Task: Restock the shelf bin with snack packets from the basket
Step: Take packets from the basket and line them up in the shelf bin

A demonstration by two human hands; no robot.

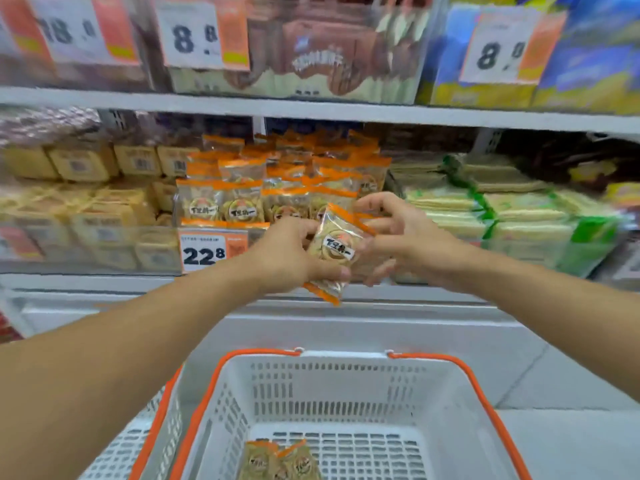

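Snack packet (pixel 334 249) glossy clear film; basket (pixel 346 386) matt perforated plastic.

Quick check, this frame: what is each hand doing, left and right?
Left hand: grips the snack packet in front of the shelf bin.
Right hand: fingers spread at the packet's far edge; grip cannot be told.

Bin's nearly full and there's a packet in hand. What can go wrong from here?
1. The shelf bin is already heaped; pushing in the held packet may topple others over its front wall.
2. The left hand pinches only its lower end; it may slip into the basket.
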